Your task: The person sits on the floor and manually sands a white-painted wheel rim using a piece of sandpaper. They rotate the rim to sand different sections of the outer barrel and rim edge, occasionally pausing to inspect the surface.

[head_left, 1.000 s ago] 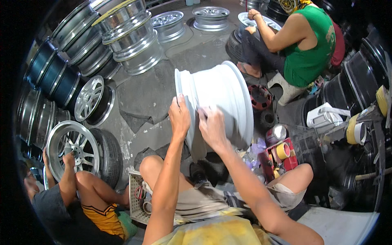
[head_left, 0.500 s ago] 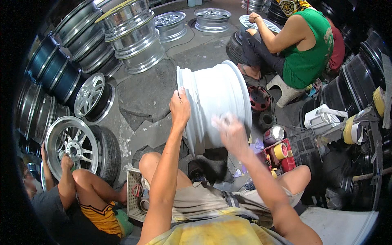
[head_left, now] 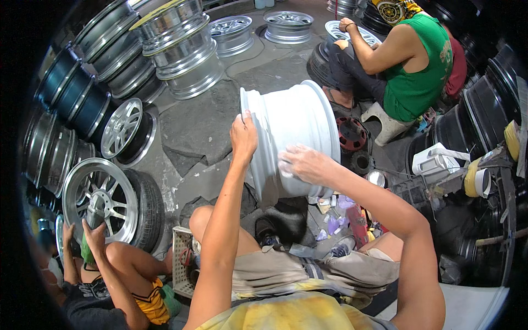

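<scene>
A wheel rim (head_left: 297,121) with a pale, whitish barrel stands tilted between my knees, its barrel facing me. My left hand (head_left: 243,136) is closed over the wheel's left lip, thumb up. My right hand (head_left: 308,164) presses against the lower middle of the barrel, fingers together and bent, with white dust on the fingertips. Whatever lies under those fingers is hidden, a small pale pad at most. Below the wheel the barrel looks grey and shaded near its left lip.
On the left a person holds a power tool (head_left: 96,213) against a silver wheel (head_left: 122,203). Stacked rims (head_left: 184,55) stand behind. A person in a green top (head_left: 407,77) sits at far right. A red tray (head_left: 358,225) and a perforated basket (head_left: 180,258) flank my legs.
My right hand has moved slightly left and down across the barrel, its elbow swinging outward. My left hand stays on the lip. The person on the left has brought a power tool to their wheel.
</scene>
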Demonstrator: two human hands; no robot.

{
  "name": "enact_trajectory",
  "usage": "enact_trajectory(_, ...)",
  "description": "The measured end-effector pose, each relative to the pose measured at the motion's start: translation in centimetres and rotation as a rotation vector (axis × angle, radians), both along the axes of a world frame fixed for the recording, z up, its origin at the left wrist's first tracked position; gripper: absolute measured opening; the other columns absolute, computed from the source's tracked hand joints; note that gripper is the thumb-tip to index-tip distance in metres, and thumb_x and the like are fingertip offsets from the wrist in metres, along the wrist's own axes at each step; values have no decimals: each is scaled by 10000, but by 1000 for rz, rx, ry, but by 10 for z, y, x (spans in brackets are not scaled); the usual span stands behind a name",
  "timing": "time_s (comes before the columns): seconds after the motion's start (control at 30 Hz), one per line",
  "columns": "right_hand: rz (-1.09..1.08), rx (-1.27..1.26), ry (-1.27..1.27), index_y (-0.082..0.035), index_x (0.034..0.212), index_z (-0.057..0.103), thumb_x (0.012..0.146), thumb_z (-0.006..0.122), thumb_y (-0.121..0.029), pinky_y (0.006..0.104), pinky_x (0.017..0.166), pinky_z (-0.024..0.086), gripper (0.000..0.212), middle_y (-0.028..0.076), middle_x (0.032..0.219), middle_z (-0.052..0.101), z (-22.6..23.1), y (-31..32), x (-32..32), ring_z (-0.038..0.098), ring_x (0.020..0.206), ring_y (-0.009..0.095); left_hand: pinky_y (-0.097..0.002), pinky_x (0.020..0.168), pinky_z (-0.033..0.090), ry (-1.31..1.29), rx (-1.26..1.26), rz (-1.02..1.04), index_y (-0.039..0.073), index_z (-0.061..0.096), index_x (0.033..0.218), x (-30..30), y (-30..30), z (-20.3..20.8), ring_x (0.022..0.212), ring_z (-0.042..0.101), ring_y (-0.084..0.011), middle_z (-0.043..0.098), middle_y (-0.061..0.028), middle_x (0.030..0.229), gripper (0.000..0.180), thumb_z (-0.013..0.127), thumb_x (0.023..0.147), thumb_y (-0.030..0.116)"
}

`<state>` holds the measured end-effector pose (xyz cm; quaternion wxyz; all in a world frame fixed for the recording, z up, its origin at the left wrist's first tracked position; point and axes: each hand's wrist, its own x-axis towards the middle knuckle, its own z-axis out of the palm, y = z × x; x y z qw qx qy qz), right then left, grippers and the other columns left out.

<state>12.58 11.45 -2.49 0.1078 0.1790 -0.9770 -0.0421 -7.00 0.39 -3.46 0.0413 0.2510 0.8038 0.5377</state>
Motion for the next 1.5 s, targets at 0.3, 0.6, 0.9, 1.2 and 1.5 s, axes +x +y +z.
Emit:
enact_trajectory(0.3, -482, -122, 375, -153, 1169, 738, 913, 652, -210, 450, 959, 442, 277, 100, 1188, 645, 9, 26, -48, 549, 1155, 289, -526, 868, 486, -57, 31, 0, -74, 663, 1015, 8, 9, 6, 976, 668, -476, 703, -308, 975, 495, 481, 1063, 384)
enact_trajectory(0.6, -397, -271, 75, -211, 1182, 719, 881, 694, -255, 446, 913, 449, 306, 65, 1104, 568, -89, -68, 126, 540, 1100, 267, -427, 685, 465, -138, 155, 69, -53, 631, 847, 6, 6, -6, 718, 599, -231, 645, -187, 747, 472, 557, 1041, 371)
enact_trajectory(0.9, -557, -188, -1102, 6, 1048, 756, 832, 737, -274, 480, 936, 546, 354, 237, 1144, 698, -140, -100, 218, 660, 1108, 377, -471, 841, 459, -117, 278, 149, -89, 570, 1024, 95, -17, -25, 858, 598, -343, 635, -232, 885, 459, 470, 1087, 354)
enact_trajectory(1.2, -225, -953, -1331, -23, 1063, 753, 783, 714, -234, 474, 806, 548, 353, 208, 1062, 749, -276, -124, 272, 721, 953, 349, -435, 957, 467, -43, 224, 37, -58, 442, 1325, 105, -35, -12, 1054, 592, -288, 596, -212, 1153, 448, 546, 1065, 293)
enact_trajectory(1.5, -262, -998, -1375, -2, 1026, 736, 808, 695, -213, 466, 777, 537, 306, 196, 992, 737, -268, -124, 269, 692, 900, 330, -409, 947, 471, 187, 254, 56, -39, 521, 1231, 62, -30, 62, 1035, 574, -243, 533, -176, 1181, 362, 559, 1055, 275)
